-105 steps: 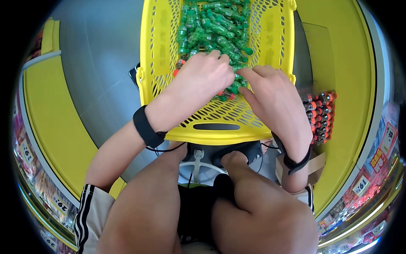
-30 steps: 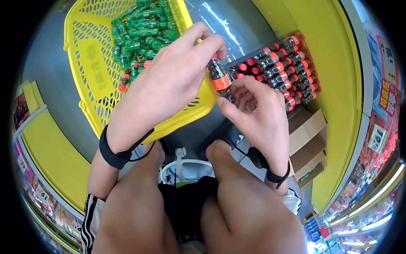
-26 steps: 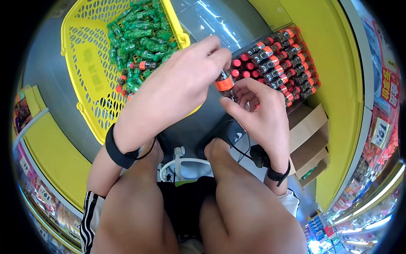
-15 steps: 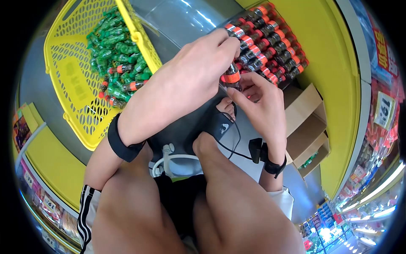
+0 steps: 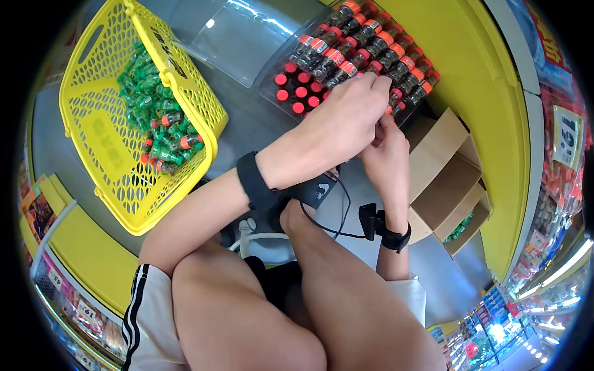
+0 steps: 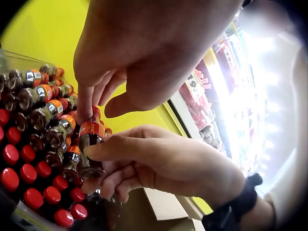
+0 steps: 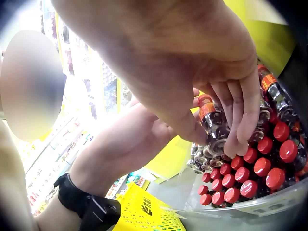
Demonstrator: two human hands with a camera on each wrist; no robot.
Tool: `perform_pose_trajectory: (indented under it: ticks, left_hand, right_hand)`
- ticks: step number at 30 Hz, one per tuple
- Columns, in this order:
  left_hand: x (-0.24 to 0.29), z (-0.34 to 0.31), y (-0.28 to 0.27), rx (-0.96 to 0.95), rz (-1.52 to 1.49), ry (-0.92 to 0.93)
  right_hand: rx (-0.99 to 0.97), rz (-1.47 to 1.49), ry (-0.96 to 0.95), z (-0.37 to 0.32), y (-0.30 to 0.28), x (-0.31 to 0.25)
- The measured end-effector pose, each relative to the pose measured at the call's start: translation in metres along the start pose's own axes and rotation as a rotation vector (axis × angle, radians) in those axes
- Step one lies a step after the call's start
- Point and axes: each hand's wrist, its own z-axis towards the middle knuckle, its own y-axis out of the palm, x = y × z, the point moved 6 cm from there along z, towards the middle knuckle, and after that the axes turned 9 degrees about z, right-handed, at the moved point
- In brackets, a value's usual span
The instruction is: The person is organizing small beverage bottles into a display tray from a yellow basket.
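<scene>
In the head view my left hand (image 5: 337, 133) and right hand (image 5: 388, 164) meet over the near edge of a clear tray of small dark bottles (image 5: 383, 43). One dark bottle with an orange label and red cap (image 6: 90, 139) is between them, tilted; the hands hide most of it in the head view. The left hand (image 6: 159, 43) pinches it at the cap end. Thumb and fingers of the right hand (image 7: 192, 62) grip its lower part. Red caps of upright bottles (image 7: 262, 166) fill the near part of the tray, with other bottles lying behind.
A yellow basket (image 5: 213, 145) with green bottles (image 5: 148, 93) and a few dark ones stands at left. Open cardboard boxes (image 5: 442, 151) lie right of the hands. Yellow shelving (image 5: 486, 117) curves along the right. A clear plastic lid (image 5: 229, 37) lies beyond the basket.
The head view has swung rightward, so the basket appears farther left. Both hands, with the bottle, have moved from beside the basket to the tray's near right side.
</scene>
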Motion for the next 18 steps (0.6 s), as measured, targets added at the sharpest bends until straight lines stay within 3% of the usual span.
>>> perform_pose_trajectory:
  ticks: [7,9,15,18]
  left_hand:
    - [-0.008,0.000,-0.013,0.140,0.231,0.121]
    - [-0.013,0.000,-0.009,0.065,0.231,0.025]
    - [-0.020,-0.006,0.001,0.064,0.423,0.169]
    - [-0.024,-0.011,0.003,0.038,0.473,0.193]
  right_hand:
    - [0.083,-0.003,0.104,0.015,-0.004,-0.001]
    - [0.125,-0.029,0.099,0.020,-0.004,-0.003]
    - [0.168,-0.082,0.030,0.020,-0.003,-0.009]
    - [0.127,-0.205,-0.116,0.020,-0.002,-0.015]
